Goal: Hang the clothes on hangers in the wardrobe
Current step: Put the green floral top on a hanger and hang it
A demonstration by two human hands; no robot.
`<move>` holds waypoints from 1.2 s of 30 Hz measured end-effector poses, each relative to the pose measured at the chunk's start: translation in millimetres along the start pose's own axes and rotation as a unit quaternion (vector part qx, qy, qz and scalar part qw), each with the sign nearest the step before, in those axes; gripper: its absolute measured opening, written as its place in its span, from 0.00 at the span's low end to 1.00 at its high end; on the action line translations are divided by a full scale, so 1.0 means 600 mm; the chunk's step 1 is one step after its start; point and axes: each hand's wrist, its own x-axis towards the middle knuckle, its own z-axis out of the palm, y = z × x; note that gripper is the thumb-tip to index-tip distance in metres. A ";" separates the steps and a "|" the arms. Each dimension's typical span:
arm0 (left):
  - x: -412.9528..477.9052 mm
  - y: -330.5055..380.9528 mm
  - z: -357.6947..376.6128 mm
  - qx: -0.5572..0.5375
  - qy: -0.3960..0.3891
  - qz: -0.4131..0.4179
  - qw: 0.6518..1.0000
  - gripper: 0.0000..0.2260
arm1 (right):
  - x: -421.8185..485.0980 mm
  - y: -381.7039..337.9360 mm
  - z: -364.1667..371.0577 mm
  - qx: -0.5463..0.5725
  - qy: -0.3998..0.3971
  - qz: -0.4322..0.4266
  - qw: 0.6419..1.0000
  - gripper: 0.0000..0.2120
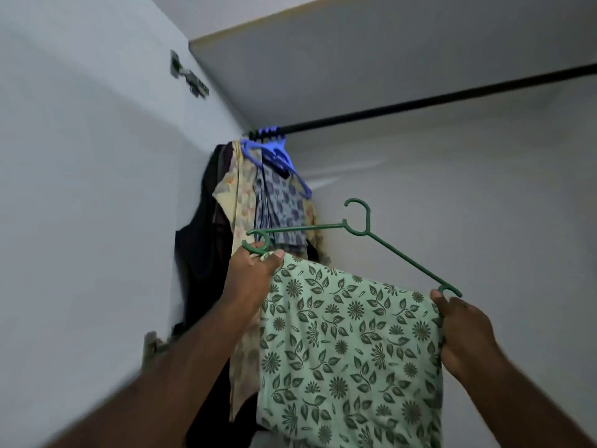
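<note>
A green plastic hanger [392, 250] is held up inside the wardrobe, its hook pointing up below the black rod [452, 98]. A pale green cloth with a dark leaf and flower print [349, 344] hangs from its lower bar. My left hand [253, 270] grips the hanger's left end together with the cloth. My right hand [465, 331] grips the right end and the cloth's edge. The hook is apart from the rod.
Several clothes hang on blue hangers [274, 153] bunched at the rod's left end: a dark garment [202, 240], a yellowish print [240, 202], a grey check [279, 202]. The wardrobe door with hinges [189, 76] stands at left. The rod's right stretch is bare.
</note>
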 end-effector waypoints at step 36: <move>0.504 0.081 0.169 0.257 0.187 0.231 0.919 0.12 | 0.597 0.048 0.439 0.021 -0.266 -0.043 0.963 0.12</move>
